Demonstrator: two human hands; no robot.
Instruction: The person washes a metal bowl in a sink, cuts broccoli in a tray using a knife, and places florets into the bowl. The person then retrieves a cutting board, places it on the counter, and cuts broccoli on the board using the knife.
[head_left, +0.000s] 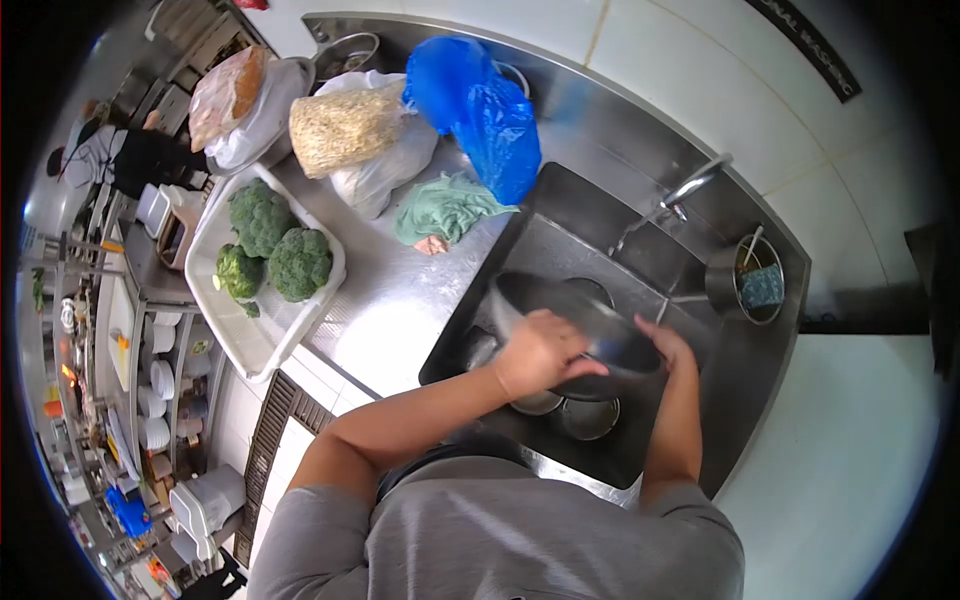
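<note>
A round metal bowl (pixel 610 335), blurred by motion, is tilted over the sink (pixel 570 245). My left hand (pixel 545 355) is closed at its near left side, thumb pointing right; the fingertips are hidden. At the bowl's right rim is my right hand (pixel 668 345), gripping the edge with the fingers partly out of sight behind it. Below the bowl, several metal dishes lie in the sink, among them a round pan (pixel 588 418). A chrome tap (pixel 685 190) reaches over the basin from the back wall.
On the left counter stand a white basket (pixel 225 325) with broccoli (pixel 262 220), a green cloth (pixel 450 208), a blue plastic bag (pixel 485 120) and a bag of pale chopped food (pixel 345 130). A metal pot (pixel 722 280) with a sponge sits right of the sink. Another person (pixel 130 160) stands far left.
</note>
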